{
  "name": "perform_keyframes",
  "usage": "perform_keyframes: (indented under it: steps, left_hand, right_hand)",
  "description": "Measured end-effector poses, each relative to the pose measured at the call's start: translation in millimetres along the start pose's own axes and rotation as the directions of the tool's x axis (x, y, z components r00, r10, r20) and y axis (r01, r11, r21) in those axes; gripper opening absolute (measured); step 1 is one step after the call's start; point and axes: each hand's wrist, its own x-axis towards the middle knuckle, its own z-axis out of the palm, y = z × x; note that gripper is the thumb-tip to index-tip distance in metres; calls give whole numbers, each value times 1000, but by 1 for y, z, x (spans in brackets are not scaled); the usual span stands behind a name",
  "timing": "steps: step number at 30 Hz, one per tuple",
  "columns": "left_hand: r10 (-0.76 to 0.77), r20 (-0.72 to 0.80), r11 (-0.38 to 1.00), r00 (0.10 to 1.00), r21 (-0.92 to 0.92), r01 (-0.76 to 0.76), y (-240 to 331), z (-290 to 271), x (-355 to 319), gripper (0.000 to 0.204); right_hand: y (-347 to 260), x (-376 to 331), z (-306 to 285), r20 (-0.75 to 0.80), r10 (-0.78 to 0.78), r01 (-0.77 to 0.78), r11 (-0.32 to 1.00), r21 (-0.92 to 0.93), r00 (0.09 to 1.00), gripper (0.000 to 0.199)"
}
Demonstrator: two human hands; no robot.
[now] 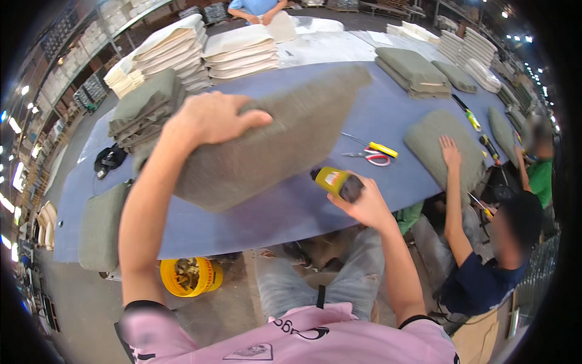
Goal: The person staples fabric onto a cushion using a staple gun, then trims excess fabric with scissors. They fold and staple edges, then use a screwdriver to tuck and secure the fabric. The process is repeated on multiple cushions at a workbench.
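My left hand [212, 118] grips the upper left edge of a grey-green fabric-covered cushion [279, 136], thumb on its near face. The cushion is tilted up over the blue table [285, 227] and slightly blurred. In my right hand [368, 209] is a yellow-and-black tool [333, 181], held near the table's front edge below the cushion. Its exact kind cannot be made out, and my fingers hide part of it. Just beyond it lie red-and-white-handled scissors [377, 159] and a thin-shafted tool with a yellow handle [383, 149].
Folded green covers [142, 106] and cream stacks [239, 51] stand at the left and back. A co-worker's hand [449, 151] rests on another green cushion [427, 136] at right. Below the table is a yellow bucket [213, 278] of scraps. A black object [110, 159] lies left.
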Motion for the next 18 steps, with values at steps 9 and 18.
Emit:
perform_keyframes:
  steps: [9, 18]
  left_hand:
    - [-414, -15, 909, 910, 51, 415, -143, 32, 81, 124]
    - [-472, 376, 283, 797, -792, 541, -193, 85, -113, 103]
  right_hand:
    - [170, 35, 0, 41, -86, 94, 833, -546, 995, 45]
    - [308, 99, -8, 69, 114, -43, 764, -643, 991, 57]
